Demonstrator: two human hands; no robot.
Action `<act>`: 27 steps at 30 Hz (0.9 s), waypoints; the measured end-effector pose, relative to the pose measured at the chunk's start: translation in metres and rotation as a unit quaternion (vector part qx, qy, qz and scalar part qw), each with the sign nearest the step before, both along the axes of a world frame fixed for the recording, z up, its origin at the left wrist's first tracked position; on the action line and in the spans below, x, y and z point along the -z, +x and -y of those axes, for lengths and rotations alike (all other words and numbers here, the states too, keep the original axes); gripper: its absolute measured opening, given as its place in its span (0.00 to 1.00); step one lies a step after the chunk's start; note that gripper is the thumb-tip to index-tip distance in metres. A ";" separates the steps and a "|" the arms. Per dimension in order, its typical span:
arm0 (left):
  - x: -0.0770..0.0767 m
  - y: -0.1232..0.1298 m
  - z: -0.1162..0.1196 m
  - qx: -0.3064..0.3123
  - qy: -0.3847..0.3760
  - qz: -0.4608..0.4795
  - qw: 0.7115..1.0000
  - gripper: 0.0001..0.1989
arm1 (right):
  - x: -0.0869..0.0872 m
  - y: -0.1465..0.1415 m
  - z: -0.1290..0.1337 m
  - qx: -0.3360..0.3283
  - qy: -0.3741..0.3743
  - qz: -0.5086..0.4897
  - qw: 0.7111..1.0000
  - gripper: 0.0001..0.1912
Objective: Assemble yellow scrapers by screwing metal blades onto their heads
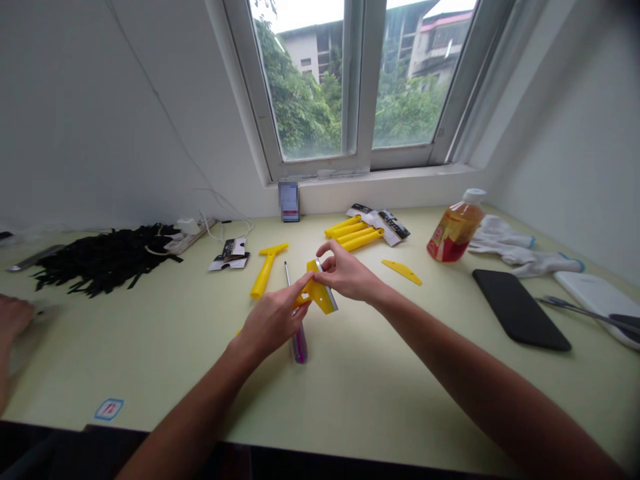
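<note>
Above the middle of the table, my left hand (275,317) is closed round the handle of a yellow scraper (321,298), most of which the hand hides. A metal blade (333,301) runs along the far edge of its head. My right hand (347,272) pinches the upper end of that head at the blade, thumb and forefinger together. Beneath my left hand lies a screwdriver (299,343) with a clear purple handle, its shaft pointing at the window. A yellow scraper handle (267,270) rests just beyond, to the left. On the right is a loose yellow plate (403,272) with small holes.
Several yellow handles (355,235) lie at the back beside packaging cards (393,227). To the right are a drink bottle (455,227), white gloves (520,250) and a black phone (520,310). Black strips (110,257) are heaped at left, near another person's hand (15,317).
</note>
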State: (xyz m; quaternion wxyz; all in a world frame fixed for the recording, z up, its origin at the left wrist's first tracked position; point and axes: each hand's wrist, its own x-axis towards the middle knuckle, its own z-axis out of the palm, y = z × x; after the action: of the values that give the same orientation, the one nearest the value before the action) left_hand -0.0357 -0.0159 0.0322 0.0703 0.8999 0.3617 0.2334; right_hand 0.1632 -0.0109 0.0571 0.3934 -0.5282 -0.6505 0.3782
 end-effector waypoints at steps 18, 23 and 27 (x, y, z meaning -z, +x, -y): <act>0.007 -0.001 -0.015 -0.057 -0.015 0.053 0.997 0.24 | 0.022 0.011 -0.008 -0.037 -0.041 0.366 0.929 0.10; 0.006 -0.001 -0.014 -0.057 -0.002 0.084 0.995 0.24 | 0.032 -0.004 -0.002 -0.024 -0.023 0.424 0.905 0.10; 0.006 0.000 -0.013 -0.049 -0.006 0.110 0.993 0.24 | 0.032 -0.003 -0.001 -0.033 -0.023 0.448 0.893 0.11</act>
State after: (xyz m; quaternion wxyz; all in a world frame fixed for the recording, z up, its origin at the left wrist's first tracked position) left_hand -0.0355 -0.0033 0.0266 0.1040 0.8496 0.3968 0.3316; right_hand 0.1606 -0.0104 0.0253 0.0354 -0.6286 -0.7661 0.1292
